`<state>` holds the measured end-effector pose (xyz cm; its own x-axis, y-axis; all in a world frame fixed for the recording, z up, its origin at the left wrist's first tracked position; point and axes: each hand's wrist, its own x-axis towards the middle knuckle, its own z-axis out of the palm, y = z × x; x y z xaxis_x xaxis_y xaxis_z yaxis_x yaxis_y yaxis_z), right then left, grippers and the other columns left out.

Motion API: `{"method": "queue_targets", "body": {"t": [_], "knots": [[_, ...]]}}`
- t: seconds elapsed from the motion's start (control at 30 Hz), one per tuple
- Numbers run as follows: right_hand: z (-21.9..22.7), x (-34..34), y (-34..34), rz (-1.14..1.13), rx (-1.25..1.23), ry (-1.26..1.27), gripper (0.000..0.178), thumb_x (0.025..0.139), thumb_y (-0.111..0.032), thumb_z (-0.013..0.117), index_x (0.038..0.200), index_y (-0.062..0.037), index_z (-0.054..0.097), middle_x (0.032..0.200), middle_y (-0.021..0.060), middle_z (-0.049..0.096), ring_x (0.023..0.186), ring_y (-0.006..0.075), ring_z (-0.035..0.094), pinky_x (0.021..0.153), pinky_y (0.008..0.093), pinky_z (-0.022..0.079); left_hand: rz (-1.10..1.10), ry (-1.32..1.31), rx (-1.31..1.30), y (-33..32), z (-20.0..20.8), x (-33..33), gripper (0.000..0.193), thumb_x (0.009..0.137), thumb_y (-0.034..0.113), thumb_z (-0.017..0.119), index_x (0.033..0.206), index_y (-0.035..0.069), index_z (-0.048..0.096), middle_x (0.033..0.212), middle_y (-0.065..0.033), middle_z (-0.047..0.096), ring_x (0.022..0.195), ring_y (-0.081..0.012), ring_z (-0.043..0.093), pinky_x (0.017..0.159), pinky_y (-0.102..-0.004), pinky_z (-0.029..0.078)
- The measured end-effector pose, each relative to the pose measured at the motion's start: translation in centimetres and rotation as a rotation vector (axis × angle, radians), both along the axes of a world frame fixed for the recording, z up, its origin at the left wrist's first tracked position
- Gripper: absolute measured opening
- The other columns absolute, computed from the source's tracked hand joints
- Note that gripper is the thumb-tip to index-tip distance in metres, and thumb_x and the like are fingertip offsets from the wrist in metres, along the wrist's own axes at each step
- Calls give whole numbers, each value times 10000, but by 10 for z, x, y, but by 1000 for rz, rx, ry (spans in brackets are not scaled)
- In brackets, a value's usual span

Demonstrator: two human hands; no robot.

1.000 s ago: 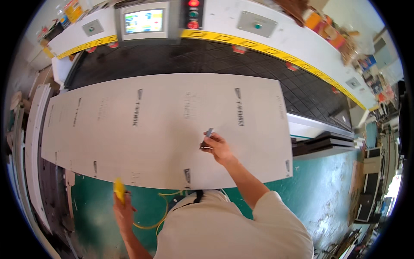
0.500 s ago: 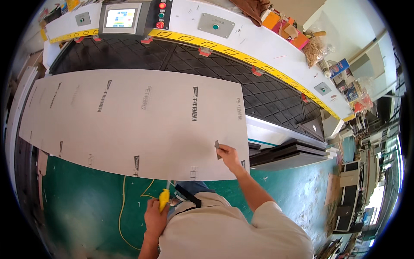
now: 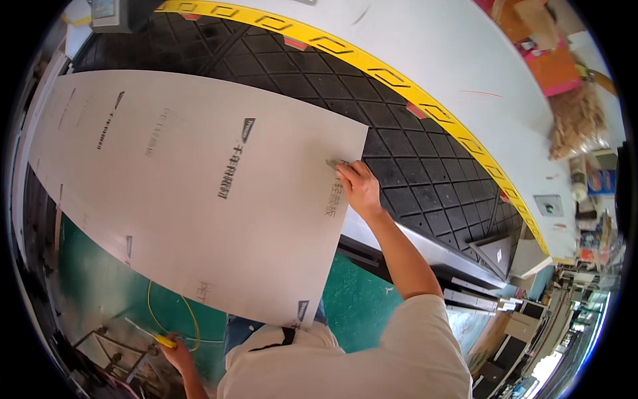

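Note:
A large pale panel [image 3: 179, 206] with dark print lies in front of me, partly over a black grooved machine bed [image 3: 412, 173]. Over the panel's right edge, near its far right corner, my right hand [image 3: 362, 187] is closed on a small grey flat scraper blade [image 3: 331, 164]. The blade's tip appears to rest on the panel; its rest is hidden by my fingers. Low on the left, off the panel, my left hand [image 3: 179, 358] is closed round a yellow air blow gun [image 3: 165, 340]. Its long thin nozzle points away to the left.
A yellow hose [image 3: 197, 326] loops near my left hand over the green floor [image 3: 362, 299]. Beside it stands a metal frame with wheels [image 3: 119, 356]. A white machine beam [image 3: 438, 60] with a yellow strip crosses beyond the bed. Dark boards [image 3: 362, 253] sit below the panel's right side.
My right hand has moved the blade away from me, toward the panel's far right corner. My left hand has swung out leftward with the blow gun. The view has turned and come closer.

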<state>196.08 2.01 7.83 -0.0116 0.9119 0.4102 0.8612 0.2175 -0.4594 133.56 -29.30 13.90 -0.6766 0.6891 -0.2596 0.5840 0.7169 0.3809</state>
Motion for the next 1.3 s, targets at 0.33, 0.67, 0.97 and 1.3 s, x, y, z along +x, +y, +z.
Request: {"method": "queue_targets", "body": {"t": [0.33,0.67,0.97,1.3], "knots": [[-35,171,128,-69,182,-67,133,865,-38,719,995,-68,720,860,142,607,798,378,622,701,481,516,241,-732,40,58,1,189,477,1046,267,643,1430,-5,568,893,-8,616,695,-85,563,637,-257,460],[-34,181,141,-118,117,-24,110,902,-82,718,1009,-76,740,871,153,623,821,371,636,699,482,512,264,-708,-115,73,-22,208,277,1061,344,625,995,94,526,760,-16,553,620,-145,561,587,-314,452],[-44,188,138,-122,153,-21,80,943,-86,704,1009,-41,712,879,150,593,810,390,627,700,469,518,221,-653,-124,70,-23,203,309,1037,355,658,935,86,544,712,-5,519,592,-134,539,567,-309,426],[-6,154,125,253,2,-47,109,922,-86,729,1024,-73,764,940,72,667,915,293,665,783,401,549,232,-550,-200,78,-14,213,271,1037,327,639,965,75,568,691,9,493,542,-109,492,517,-285,390]]}}
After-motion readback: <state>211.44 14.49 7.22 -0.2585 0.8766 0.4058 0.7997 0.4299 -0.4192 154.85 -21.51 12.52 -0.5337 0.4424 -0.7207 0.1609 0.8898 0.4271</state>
